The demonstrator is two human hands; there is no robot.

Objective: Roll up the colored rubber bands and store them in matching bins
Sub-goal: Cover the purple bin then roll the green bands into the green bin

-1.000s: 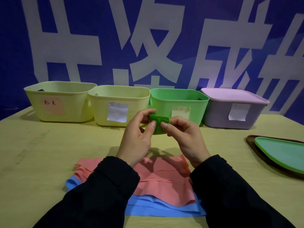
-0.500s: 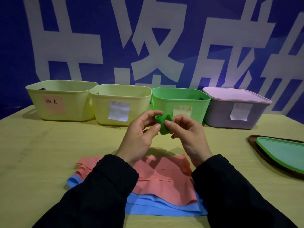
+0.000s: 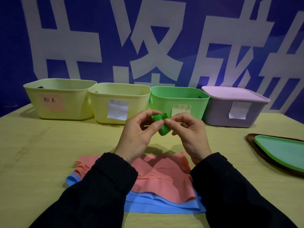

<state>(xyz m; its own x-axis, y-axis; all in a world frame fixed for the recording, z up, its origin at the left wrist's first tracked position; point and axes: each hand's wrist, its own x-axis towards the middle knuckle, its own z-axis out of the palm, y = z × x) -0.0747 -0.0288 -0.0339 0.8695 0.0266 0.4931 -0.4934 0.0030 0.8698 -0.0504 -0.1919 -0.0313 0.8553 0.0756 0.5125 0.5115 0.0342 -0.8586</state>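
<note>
Nearest, two dark sleeves reach forward over a stack of flat bands lying on the yellowish desk (image 3: 41, 153): pink bands (image 3: 164, 175) on top, blue bands (image 3: 164, 206) beneath them, none of them rolled yet.

Above and just beyond that stack, held off the desk, the left hand (image 3: 136, 134) and right hand (image 3: 190, 134) meet around a green band (image 3: 160, 123) wound into a small tight roll. Fingertips and thumbs of both hands pinch it, so each hand is closed on the roll.

Off to the right lies a green lid (image 3: 283, 155) resting on a dark tray (image 3: 251, 142).

Farthest, against a blue wall with large white characters, four bins stand in a row. From left: a pale yellow bin with a pink label (image 3: 59, 99), a second pale yellow bin (image 3: 120, 104) with a white label, an open green bin (image 3: 179, 101) directly behind the hands, and a purple bin (image 3: 233, 111) with its lid on. (The interiors sit below the rims from this angle, so whatever they hold cannot be told.)

Judging from this, the green roll looks close to finished and should go into the green bin; the pink and blue bands remain.
</note>
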